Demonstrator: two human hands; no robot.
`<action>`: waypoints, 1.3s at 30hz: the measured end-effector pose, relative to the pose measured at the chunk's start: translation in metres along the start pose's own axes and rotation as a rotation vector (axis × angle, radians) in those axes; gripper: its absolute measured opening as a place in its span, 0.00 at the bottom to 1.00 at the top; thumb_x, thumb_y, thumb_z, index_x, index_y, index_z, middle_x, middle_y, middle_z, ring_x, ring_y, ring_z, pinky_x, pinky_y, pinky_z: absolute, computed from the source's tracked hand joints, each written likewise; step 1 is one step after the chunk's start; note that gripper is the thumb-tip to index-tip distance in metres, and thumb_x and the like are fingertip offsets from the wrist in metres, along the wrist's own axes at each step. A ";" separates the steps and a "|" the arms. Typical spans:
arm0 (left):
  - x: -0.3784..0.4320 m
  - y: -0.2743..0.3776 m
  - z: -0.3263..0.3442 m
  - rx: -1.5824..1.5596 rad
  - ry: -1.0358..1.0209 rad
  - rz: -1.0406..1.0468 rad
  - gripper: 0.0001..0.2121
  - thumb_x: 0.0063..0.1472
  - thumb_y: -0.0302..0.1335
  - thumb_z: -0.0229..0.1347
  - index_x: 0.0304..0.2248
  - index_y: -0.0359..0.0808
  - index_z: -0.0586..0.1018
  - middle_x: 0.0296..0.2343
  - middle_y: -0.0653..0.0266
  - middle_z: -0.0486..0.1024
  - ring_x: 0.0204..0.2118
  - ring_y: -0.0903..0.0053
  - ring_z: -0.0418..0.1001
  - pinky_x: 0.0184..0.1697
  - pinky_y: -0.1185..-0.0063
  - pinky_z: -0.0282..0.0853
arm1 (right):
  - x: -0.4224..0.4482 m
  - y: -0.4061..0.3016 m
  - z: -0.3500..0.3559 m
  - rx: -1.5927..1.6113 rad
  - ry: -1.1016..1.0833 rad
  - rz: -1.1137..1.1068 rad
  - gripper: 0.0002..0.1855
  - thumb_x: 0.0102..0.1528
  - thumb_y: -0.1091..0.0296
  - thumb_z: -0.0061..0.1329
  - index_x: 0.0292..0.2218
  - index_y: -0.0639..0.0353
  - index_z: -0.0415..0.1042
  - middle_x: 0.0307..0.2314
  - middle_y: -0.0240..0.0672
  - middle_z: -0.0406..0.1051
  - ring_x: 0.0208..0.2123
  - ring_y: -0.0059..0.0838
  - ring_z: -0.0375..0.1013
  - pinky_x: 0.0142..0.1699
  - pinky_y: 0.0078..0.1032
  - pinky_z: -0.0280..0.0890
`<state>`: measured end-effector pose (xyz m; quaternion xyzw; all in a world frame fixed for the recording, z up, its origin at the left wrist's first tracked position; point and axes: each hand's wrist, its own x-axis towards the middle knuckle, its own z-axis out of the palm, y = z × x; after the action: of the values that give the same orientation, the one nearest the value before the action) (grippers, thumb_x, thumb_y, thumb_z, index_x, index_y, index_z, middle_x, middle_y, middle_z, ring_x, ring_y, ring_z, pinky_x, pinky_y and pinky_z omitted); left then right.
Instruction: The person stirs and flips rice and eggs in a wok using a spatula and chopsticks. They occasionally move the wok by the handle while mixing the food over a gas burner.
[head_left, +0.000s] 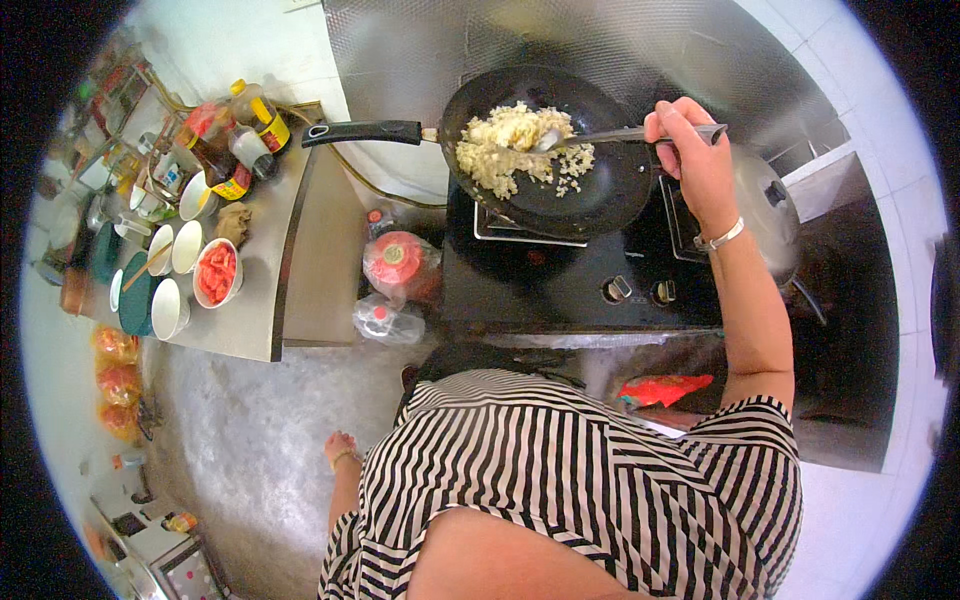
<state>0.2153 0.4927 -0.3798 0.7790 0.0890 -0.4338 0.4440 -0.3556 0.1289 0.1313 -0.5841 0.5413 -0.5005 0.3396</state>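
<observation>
My right hand (688, 146) is closed around the handle of a metal cooking spatula (611, 136). It reaches over the stove from the right, and the spatula's head rests among cooked rice (495, 154) that looks mixed with egg. The rice lies in the left part of a black wok (600, 195) on the left burner, with loose grains scattered toward the middle. Pointing left, the wok's black handle (367, 133) juts out past the stove edge, with neither hand on it. My left hand (342, 445) hangs low beside my body, away from the stove, its fingers too small to make out clearly.
Right of the wok sits a lidded pan (761, 214). Two knobs (619, 289) line the front of the black stove (525, 300). A side counter (251, 319) bears sauce bottles (259, 116), white bowls and a bowl of cut tomato (217, 274). Plastic jugs (397, 259) stand between.
</observation>
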 end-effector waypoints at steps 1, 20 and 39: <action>0.000 -0.003 -0.001 0.005 -0.007 -0.014 0.07 0.58 0.28 0.51 0.36 0.38 0.70 0.20 0.63 0.72 0.18 0.76 0.69 0.18 0.80 0.62 | 0.002 -0.004 0.001 -0.050 -0.047 -0.018 0.14 0.58 0.60 0.44 0.22 0.53 0.64 0.19 0.25 0.67 0.15 0.10 0.53 0.19 0.11 0.46; -0.040 0.026 0.024 0.088 0.071 0.009 0.08 0.58 0.27 0.51 0.35 0.33 0.71 0.21 0.60 0.73 0.17 0.74 0.69 0.18 0.79 0.63 | 0.056 0.062 -0.062 -0.058 -0.287 0.009 0.03 0.54 0.74 0.44 0.31 0.56 0.63 0.27 0.32 0.71 0.23 0.15 0.64 0.28 0.13 0.58; -0.030 0.052 0.045 0.067 -0.035 0.019 0.04 0.58 0.25 0.51 0.32 0.35 0.71 0.17 0.65 0.69 0.14 0.79 0.64 0.14 0.83 0.58 | -0.013 -0.008 0.000 -0.064 -0.341 -0.061 0.01 0.55 0.73 0.44 0.31 0.57 0.66 0.26 0.28 0.71 0.23 0.11 0.63 0.29 0.12 0.59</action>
<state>0.1973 0.4348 -0.3350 0.7863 0.0592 -0.4459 0.4235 -0.3518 0.1431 0.1362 -0.6872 0.4738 -0.3867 0.3922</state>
